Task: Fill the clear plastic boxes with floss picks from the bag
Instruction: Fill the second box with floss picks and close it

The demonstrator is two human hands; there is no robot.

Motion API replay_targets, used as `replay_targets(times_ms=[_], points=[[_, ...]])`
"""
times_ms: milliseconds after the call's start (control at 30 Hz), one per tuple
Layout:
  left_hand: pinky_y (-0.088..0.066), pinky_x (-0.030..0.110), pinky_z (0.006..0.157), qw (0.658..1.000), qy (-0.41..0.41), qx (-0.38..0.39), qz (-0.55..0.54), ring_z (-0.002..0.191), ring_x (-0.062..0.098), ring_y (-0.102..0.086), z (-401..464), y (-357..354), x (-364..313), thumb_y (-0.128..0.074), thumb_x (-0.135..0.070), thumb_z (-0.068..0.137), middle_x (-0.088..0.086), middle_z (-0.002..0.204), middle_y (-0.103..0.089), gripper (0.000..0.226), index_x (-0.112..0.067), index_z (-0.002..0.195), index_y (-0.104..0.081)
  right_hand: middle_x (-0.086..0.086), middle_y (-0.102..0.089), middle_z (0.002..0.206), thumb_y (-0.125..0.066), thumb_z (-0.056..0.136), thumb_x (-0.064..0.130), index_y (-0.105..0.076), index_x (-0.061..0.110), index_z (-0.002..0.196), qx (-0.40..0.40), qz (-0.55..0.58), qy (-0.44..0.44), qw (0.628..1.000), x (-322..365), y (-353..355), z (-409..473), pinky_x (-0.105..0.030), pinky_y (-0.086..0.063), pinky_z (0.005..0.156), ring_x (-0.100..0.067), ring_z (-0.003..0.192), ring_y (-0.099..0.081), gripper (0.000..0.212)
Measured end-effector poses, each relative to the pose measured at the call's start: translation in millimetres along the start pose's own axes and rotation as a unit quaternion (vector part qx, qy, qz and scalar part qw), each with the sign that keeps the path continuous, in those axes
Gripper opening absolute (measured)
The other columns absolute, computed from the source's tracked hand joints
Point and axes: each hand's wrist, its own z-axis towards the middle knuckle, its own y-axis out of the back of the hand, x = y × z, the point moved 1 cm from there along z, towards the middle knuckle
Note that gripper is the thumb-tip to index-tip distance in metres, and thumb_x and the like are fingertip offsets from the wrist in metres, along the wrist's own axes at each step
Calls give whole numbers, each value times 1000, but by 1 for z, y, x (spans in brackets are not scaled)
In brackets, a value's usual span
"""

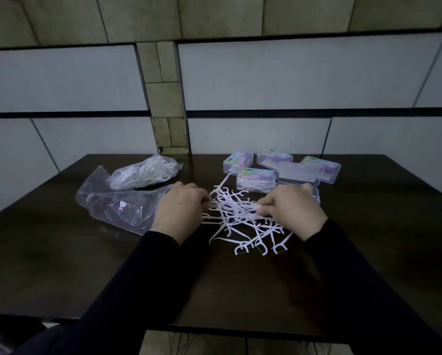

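Mid-task. Left hand (180, 208) and right hand (293, 210), fingers curled, pinch into loose picks (243, 221) piled on table (61, 265). Bag (143, 172) holds more. Near box (256, 179) has picks inside; other boxes (298, 172) look unfilled.

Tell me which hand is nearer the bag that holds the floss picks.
Left. The left hand lies at the edge of the bag, overlapping its plastic; the right hand is farther right, across the loose pile of picks.
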Motion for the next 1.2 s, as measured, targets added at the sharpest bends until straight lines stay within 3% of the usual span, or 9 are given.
replay_targets(times_ms=[167, 400, 600, 667, 767, 900, 1067, 1200], points=[[-40, 26, 78, 999, -3, -39, -16, 100, 18, -47, 1, 1, -7, -53, -36, 95, -7, 112, -63, 24, -26, 113, -66, 12, -66, 116, -59, 90, 46, -68, 36, 112, -22, -5, 2, 1000, -6, 3, -3, -42, -25, 100, -13, 114, -52, 26], [-34, 26, 66, 993, 0, -100, -56, 89, 18, -47, 1, -2, -18, -54, -28, 96, -6, 101, -69, 19, -22, 108, -68, 11, -67, 111, -63, 87, 45, -70, 35, 109, -93, 20, -25, 995, -20, 9, -10, -42, -23, 104, -13, 109, -54, 26], [-38, 30, 60, 984, -16, -149, -100, 79, 15, -40, 6, -5, -40, -58, -32, 93, -7, 92, -71, 19, -25, 104, -72, 11, -66, 108, -56, 93, 43, -70, 34, 109, -120, 28, -42, 991, -39, 8, -14, -39, -26, 96, -13, 108, -53, 23], [-39, 30, 61, 983, -14, -145, -108, 82, 16, -43, 9, -6, -51, -56, -34, 94, -9, 95, -71, 21, -27, 107, -71, 10, -66, 109, -53, 95, 39, -69, 32, 108, -132, 11, -38, 990, -46, 11, -15, -37, -25, 93, -13, 108, -53, 21], [-39, 29, 64, 981, 3, -128, -145, 87, 16, -45, 15, -11, -61, -57, -36, 94, -8, 98, -71, 22, -29, 109, -71, 10, -66, 108, -54, 95, 39, -70, 32, 104, -156, 3, -34, 987, -53, 9, -15, -32, -16, 76, -14, 105, -52, 20], [-32, 23, 67, 973, 17, -114, -202, 95, 13, -47, 33, -18, -83, -58, -38, 92, -7, 102, -70, 23, -34, 112, -70, 13, -64, 112, -56, 94, 39, -69, 34, 111, -176, 34, -43, 983, -64, 10, -9, -30, -18, 79, -12, 108, -50, 22], [-47, 30, 84, 962, 15, -104, -253, 107, 17, -56, 59, -30, -104, -60, -34, 92, -8, 106, -72, 21, -30, 110, -72, 11, -64, 114, -57, 93, 39, -70, 31, 111, -175, 73, -60, 980, -81, 7, 2, -31, -21, 80, -11, 107, -51, 23], [-46, 33, 90, 959, 20, -92, -267, 120, 19, -52, 72, -41, -108, -59, -31, 93, -5, 111, -71, 22, -26, 111, -72, 8, -62, 109, -60, 91, 41, -70, 28, 113, -173, 94, -82, 977, -90, 5, 11, -31, -23, 82, -14, 105, -51, 27]])
